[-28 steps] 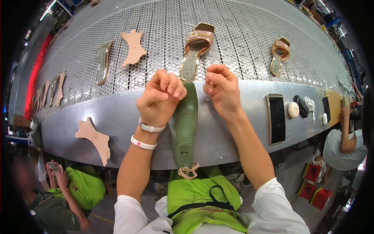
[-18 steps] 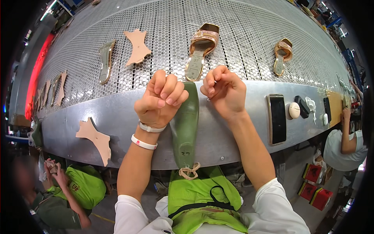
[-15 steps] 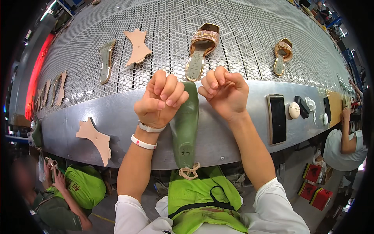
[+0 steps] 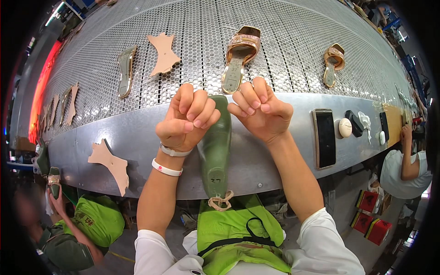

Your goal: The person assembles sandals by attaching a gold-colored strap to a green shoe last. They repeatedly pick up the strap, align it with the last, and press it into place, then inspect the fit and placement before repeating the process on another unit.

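My left hand (image 4: 187, 120) is loosely curled over the upper left side of a green shoe last (image 4: 215, 156); nothing shows in its fingers. Opposite it, to the right of the last's toe, my right hand (image 4: 262, 110) is also curled and holds nothing visible. The last lies lengthwise on the metal ledge, sole down or up I cannot tell, with a string loop (image 4: 221, 200) at its near end. Just beyond my hands, on the mesh conveyor, rests a gold sandal (image 4: 240, 57) with a wide pinkish strap.
Beige cut piece (image 4: 110, 165) on the ledge (image 4: 151, 151); another piece (image 4: 163, 52) and a strapless sole (image 4: 126, 71) on the mesh (image 4: 197, 46). A second sandal (image 4: 333, 64) sits farther right. Phone (image 4: 324, 137) and round white case (image 4: 345, 128) lie right. Co-workers are on both sides.
My right hand has shifted slightly left, and its fingers have turned inward. The last has swung slightly left. At the left, a co-worker has raised a strapped shoe piece up to another green last.
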The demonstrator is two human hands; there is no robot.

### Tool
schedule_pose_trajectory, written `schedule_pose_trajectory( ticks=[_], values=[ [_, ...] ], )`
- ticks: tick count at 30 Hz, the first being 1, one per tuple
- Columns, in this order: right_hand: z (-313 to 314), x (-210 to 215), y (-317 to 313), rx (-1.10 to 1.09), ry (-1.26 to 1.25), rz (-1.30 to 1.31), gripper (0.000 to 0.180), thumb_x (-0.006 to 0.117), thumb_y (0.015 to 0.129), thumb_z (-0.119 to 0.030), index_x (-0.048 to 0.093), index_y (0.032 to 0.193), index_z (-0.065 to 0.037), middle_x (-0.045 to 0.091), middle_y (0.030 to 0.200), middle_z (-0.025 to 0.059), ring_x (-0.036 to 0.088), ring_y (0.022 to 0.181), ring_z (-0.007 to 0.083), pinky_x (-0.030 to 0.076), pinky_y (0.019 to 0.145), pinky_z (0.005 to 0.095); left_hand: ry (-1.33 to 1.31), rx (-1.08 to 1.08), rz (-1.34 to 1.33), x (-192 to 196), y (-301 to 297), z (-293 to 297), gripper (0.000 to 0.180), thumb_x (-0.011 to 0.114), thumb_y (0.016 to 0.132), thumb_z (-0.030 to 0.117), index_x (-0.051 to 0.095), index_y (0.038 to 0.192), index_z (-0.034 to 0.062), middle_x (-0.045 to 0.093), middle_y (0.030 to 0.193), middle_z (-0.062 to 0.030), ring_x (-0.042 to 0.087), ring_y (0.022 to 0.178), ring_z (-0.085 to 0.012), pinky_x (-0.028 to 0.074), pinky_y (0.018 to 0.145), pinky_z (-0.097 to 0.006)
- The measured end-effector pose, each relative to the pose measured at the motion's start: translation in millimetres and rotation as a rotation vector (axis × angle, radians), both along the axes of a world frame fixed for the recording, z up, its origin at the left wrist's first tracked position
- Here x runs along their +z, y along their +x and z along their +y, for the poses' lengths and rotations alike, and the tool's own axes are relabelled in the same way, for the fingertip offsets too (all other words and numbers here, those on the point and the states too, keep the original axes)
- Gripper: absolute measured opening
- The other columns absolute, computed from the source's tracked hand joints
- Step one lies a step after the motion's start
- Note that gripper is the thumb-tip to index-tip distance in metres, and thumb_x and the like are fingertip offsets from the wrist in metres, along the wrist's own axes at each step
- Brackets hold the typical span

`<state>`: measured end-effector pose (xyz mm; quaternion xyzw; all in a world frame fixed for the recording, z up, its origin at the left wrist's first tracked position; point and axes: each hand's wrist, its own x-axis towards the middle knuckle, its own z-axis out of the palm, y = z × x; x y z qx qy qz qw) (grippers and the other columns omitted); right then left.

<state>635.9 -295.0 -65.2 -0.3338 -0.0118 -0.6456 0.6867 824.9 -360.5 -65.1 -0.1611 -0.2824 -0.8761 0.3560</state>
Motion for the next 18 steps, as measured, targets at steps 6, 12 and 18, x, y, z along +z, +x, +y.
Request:
schedule_pose_trajectory(
  ticks=[6, 12, 18],
  values=[
    [-3, 1, 7, -0.003, -0.004, 0.011, 0.016, 0.062, 0.077, -0.009, 0.047, 0.079, -0.013, 0.050, 0.080, 0.0009, 0.048, 0.076, 0.0164, 0.037, 0.072, 0.0328, -0.025, -0.024, -0.006, 1, 8, -3, 0.032, 0.057, 0.066, -0.008, 0.037, 0.079, 0.0138, 0.042, 0.075, 0.0009, 0.044, 0.069, -0.0130, 0.036, 0.066, -0.027],
    [-3, 6, 17, -0.037, 0.053, 0.042, 0.010, 0.064, 0.081, -0.010, 0.056, 0.085, -0.008, 0.055, 0.080, 0.0025, 0.051, 0.074, 0.0148, 0.039, 0.069, 0.0314, -0.073, 0.102, -0.133, 8, 13, 0, 0.021, 0.059, 0.075, -0.002, 0.044, 0.085, 0.0099, 0.045, 0.076, 0.0002, 0.044, 0.068, -0.0128, 0.037, 0.065, -0.028],
    [-2, 5, 23, -0.333, 0.359, 0.550, 0.010, 0.072, 0.085, -0.006, 0.071, 0.092, 0.000, 0.064, 0.073, 0.0024, 0.053, 0.060, 0.0060, 0.037, 0.051, 0.0212, -0.333, 0.745, -0.748, 9, 11, 7, 0.017, 0.069, 0.084, 0.006, 0.069, 0.100, -0.0008, 0.064, 0.077, -0.0036, 0.055, 0.065, -0.0059, 0.043, 0.058, -0.020]
  ],
)
